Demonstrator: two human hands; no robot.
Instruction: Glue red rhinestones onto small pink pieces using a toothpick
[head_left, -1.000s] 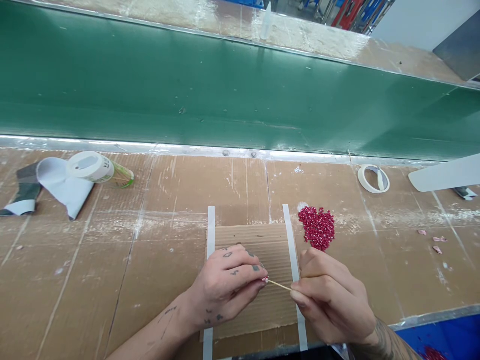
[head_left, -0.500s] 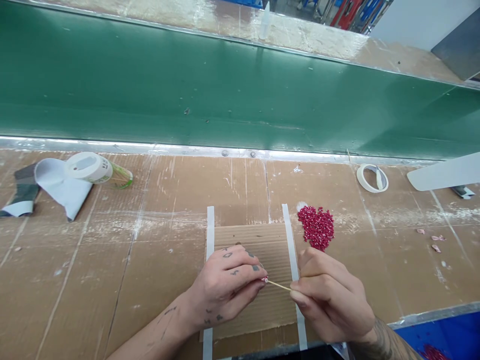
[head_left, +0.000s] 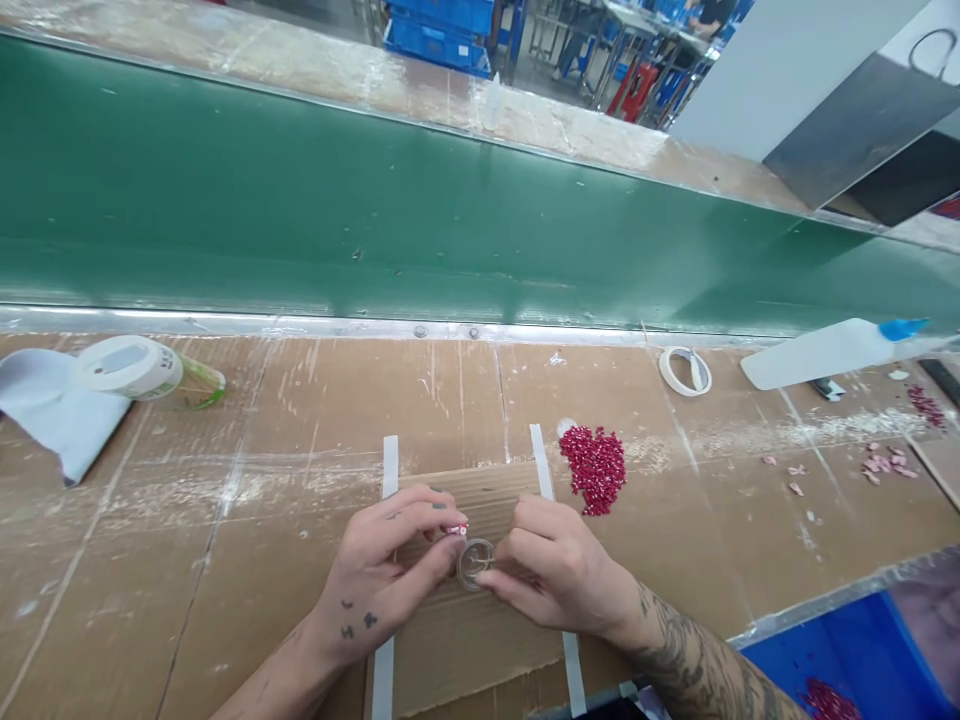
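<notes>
My left hand point(head_left: 401, 560) pinches a small red-and-white piece point(head_left: 457, 529) between thumb and fingertips, above a corrugated cardboard sheet point(head_left: 480, 640). Close to its right is a small clear round dish point(head_left: 466, 578). My right hand point(head_left: 559, 565) is closed in a pinch at the dish's right rim. A thin wooden stick point(head_left: 484, 560) reaches from its fingertips over the dish; the rest is hidden by the fingers. Beyond the right hand lies a pile of shiny dark-red small pieces point(head_left: 594, 470).
White tape strips point(head_left: 382, 670) border the cardboard. A tub of toothpicks point(head_left: 142, 368) lies at the left. A tape roll point(head_left: 667, 372) and a blue-tipped bottle point(head_left: 817, 355) lie at the right. A blue bin point(head_left: 847, 650) sits below the table edge, and a green belt point(head_left: 450, 215) runs behind.
The stick has left the red-and-white piece and is now at the clear dish, which has come into view. Both hands appear further left, and the camera has turned right.
</notes>
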